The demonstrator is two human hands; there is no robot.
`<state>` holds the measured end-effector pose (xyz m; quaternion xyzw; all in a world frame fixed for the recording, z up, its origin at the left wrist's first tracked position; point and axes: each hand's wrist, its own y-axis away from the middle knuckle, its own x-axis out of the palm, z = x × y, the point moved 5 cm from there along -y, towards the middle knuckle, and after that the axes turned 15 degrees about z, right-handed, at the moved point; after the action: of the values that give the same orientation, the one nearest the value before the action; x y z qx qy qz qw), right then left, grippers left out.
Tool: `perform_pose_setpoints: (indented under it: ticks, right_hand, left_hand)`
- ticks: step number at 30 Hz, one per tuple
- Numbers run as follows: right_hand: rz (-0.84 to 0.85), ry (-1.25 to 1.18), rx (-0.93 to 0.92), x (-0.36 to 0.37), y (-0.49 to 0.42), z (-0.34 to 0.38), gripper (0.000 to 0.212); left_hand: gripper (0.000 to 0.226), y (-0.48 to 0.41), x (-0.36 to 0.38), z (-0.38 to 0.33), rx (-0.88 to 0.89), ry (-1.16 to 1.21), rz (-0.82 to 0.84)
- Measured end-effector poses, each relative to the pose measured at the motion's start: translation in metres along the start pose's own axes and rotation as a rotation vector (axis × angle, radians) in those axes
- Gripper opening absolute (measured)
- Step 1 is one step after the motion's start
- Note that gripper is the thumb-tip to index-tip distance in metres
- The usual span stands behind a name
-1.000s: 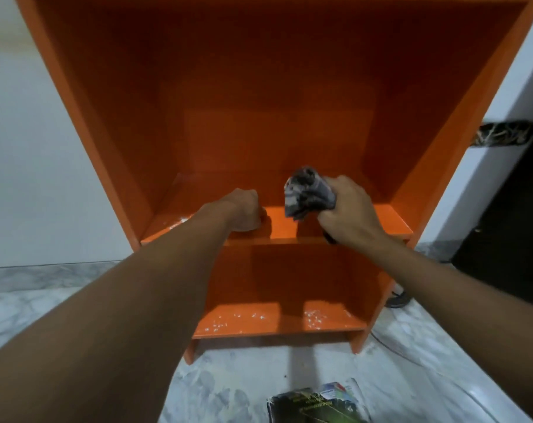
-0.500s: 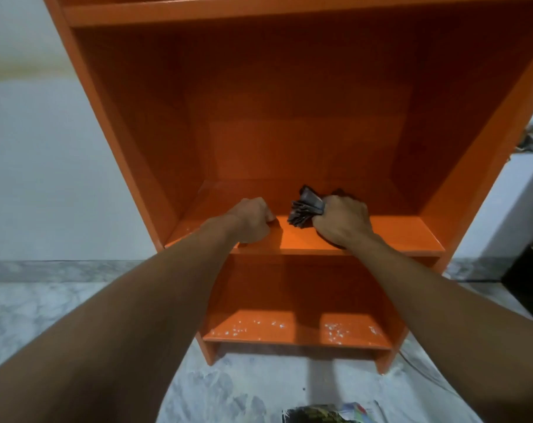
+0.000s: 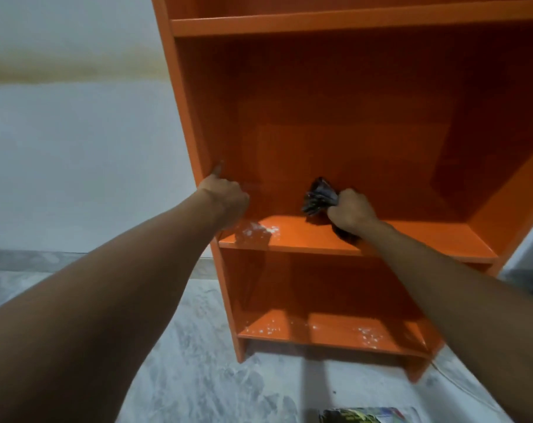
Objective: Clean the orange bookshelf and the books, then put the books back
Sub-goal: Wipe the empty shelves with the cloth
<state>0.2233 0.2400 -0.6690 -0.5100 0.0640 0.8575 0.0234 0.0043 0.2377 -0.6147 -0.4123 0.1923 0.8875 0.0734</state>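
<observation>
The orange bookshelf [image 3: 335, 123] stands in front of me with no books on its boards. My right hand [image 3: 350, 213] is shut on a dark grey cloth [image 3: 318, 196] and presses it on the middle board [image 3: 411, 239]. My left hand [image 3: 225, 193] rests against the inside of the left side panel, thumb up along the panel's edge, and holds nothing. White dust specks lie on the middle board's left end [image 3: 256, 232] and on the bottom board [image 3: 335, 331]. A book [image 3: 363, 416] with a dark green cover lies on the floor at the bottom edge, partly cut off.
The floor is grey-white marble [image 3: 204, 377]. A pale wall [image 3: 76, 148] runs to the left of the shelf. A thin cable [image 3: 451, 378] trails on the floor at the shelf's right foot.
My left hand has moved left from the middle board's front edge to the left side panel. My right hand with the cloth has stayed on the middle board. The view has shifted left.
</observation>
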Motion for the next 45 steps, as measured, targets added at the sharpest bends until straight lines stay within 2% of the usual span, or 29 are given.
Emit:
perform_pose_setpoints:
  ticks: [2, 3, 6, 12, 16, 19, 21, 23, 25, 27, 29, 33, 36, 39, 41, 43, 45]
  right_hand:
    - [0.013, 0.109, 0.079, 0.018, -0.014, 0.001, 0.019]
    - [0.004, 0.131, 0.063, 0.027, -0.017, 0.01, 0.022]
    - [-0.024, 0.146, -0.117, 0.044, -0.014, 0.048, 0.025]
    - [0.039, 0.076, -0.51, 0.073, 0.042, 0.084, 0.013]
    - [0.152, 0.108, -0.657, 0.077, 0.087, 0.083, 0.033]
    - [-0.004, -0.065, -0.598, 0.048, 0.066, 0.087, 0.03]
    - [-0.093, -0.032, -0.462, 0.034, 0.035, 0.092, 0.032]
    - [0.026, 0.029, -0.319, 0.041, 0.0, 0.091, 0.029]
    - [0.154, 0.097, -0.213, 0.061, -0.023, 0.09, 0.013]
    - [0.162, 0.118, -0.204, 0.074, -0.031, 0.102, 0.015]
    - [0.148, 0.14, -0.264, 0.081, -0.025, 0.12, 0.013]
    - [0.057, 0.139, -0.386, 0.088, -0.004, 0.124, 0.025]
    - [0.028, 0.137, -0.431, 0.095, 0.01, 0.115, 0.009]
    - [0.043, 0.235, -0.606, 0.1, 0.032, 0.117, 0.021]
    - [0.083, 0.394, -0.793, 0.107, 0.053, 0.114, 0.028]
    - [0.077, 0.527, -0.903, 0.112, 0.066, 0.103, 0.028]
    - [0.02, 0.425, -0.91, 0.101, 0.068, 0.095, 0.033]
  left_hand:
    - [0.031, 0.002, 0.01, 0.002, -0.03, -0.187, 0.035]
    - [0.038, 0.002, 0.015, 0.003, -0.039, -0.247, 0.057]
    - [0.046, 0.002, 0.022, 0.002, -0.041, -0.278, 0.07]
    - [0.025, 0.002, 0.026, 0.009, -0.038, -0.279, -0.035]
    - [0.023, 0.005, 0.023, 0.011, -0.009, -0.264, -0.124]
    - [0.02, 0.007, 0.024, 0.012, -0.016, -0.236, -0.157]
    - [0.021, 0.008, 0.026, 0.011, -0.029, -0.239, -0.171]
    - [0.024, 0.008, 0.027, 0.011, -0.04, -0.258, -0.188]
    - [0.024, 0.008, 0.027, 0.011, -0.034, -0.269, -0.19]
    - [0.02, 0.009, 0.025, 0.012, -0.013, -0.263, -0.191]
    - [0.022, 0.012, 0.024, 0.012, 0.0, -0.25, -0.184]
    - [0.02, 0.012, 0.022, 0.013, 0.004, -0.233, -0.178]
    - [0.012, 0.014, 0.02, 0.014, 0.022, -0.223, -0.186]
    - [0.014, 0.02, 0.019, 0.014, 0.031, -0.226, -0.219]
    - [0.013, 0.021, 0.021, 0.013, 0.026, -0.239, -0.231]
    - [0.011, 0.021, 0.022, 0.013, 0.013, -0.244, -0.244]
    - [0.01, 0.021, 0.024, 0.012, 0.009, -0.247, -0.245]
